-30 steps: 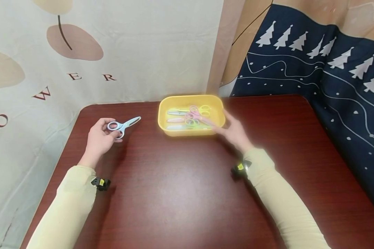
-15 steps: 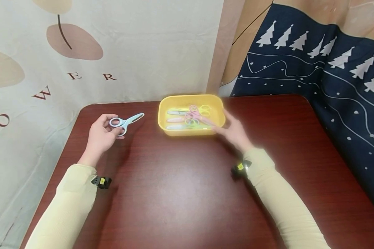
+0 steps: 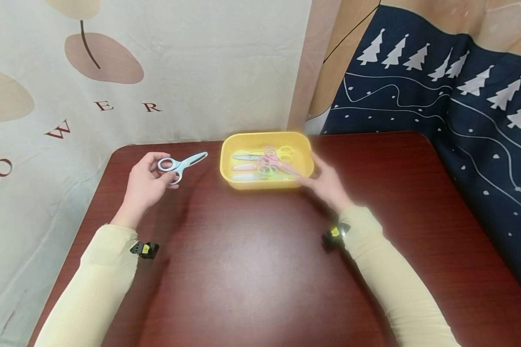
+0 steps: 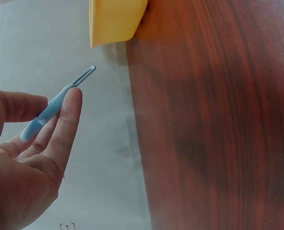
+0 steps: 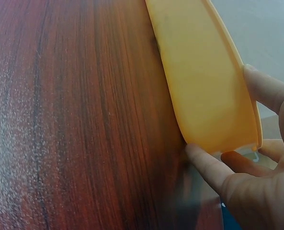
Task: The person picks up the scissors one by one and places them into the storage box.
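Light blue scissors (image 3: 181, 166) are pinched by their finger loops in my left hand (image 3: 145, 187), held above the left part of the table. Their blades point up and right, toward the yellow bin (image 3: 260, 185). The left wrist view shows the scissors (image 4: 50, 111) edge-on between thumb and fingers. My right hand (image 3: 328, 187) grips the bin's right end; in the right wrist view one fingertip is at the rim and another low on the wall. Inside the bin lie pink scissors (image 3: 276, 161), yellow scissors (image 3: 285, 153) and several other pieces, partly overlapping.
The dark red-brown table (image 3: 252, 270) has its back edge against a pale printed cloth (image 3: 208, 72). A navy cloth with white trees (image 3: 399, 91) hangs at the right. A small black camera (image 3: 145, 249) sits on the left wrist.
My left hand has moved a little right and away from me, carrying the light blue scissors closer to the bin. The right hand and the bin have stayed put.
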The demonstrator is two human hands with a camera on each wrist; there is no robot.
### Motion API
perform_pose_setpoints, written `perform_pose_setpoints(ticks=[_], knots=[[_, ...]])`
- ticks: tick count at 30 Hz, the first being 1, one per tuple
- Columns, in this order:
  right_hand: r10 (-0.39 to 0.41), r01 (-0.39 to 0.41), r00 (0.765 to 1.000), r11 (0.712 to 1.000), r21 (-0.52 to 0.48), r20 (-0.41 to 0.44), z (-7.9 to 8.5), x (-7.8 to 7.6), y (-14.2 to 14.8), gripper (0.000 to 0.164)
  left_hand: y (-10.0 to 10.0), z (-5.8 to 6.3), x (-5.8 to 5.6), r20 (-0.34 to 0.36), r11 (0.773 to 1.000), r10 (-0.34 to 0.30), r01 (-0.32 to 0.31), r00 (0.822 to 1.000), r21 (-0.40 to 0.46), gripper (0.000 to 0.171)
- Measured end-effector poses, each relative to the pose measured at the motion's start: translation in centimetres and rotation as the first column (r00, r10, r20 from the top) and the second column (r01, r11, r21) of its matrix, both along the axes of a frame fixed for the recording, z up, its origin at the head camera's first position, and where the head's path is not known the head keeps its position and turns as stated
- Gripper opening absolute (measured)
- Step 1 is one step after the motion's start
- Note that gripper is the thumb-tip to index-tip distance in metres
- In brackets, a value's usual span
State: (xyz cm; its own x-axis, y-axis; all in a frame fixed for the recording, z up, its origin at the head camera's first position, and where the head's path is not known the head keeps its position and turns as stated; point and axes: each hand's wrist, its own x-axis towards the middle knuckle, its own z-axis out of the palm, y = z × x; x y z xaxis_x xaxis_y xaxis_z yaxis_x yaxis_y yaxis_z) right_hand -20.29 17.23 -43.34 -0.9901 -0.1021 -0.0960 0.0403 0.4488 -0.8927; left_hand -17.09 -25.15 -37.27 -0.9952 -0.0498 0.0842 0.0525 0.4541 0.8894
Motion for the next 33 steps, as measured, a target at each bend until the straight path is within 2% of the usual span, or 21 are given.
perform_pose_setpoints(ticks=[12, 26, 33], knots=[[0.000, 0.000, 1.000, 1.000, 0.000, -0.010, -0.1, 0.0, 0.0, 0.094, 1.4, 1.4, -0.4, 0.007, 0.999, -0.035, 0.035, 0.999, -0.037, 0.045], [-0.001, 0.001, 1.000, 1.000, -0.005, -0.001, 0.0, 0.0, 0.1, 0.094, 2.8, 2.2, -1.4, 0.013, 0.996, -0.084, 0.083, 0.996, 0.024, 0.049], [-0.002, 0.002, 1.000, 1.000, 0.005, -0.009, 0.0, 0.0, 0.0, 0.094, 3.8, 2.7, -1.9, -0.017, 0.994, -0.100, 0.100, 0.995, 0.039, 0.046]])
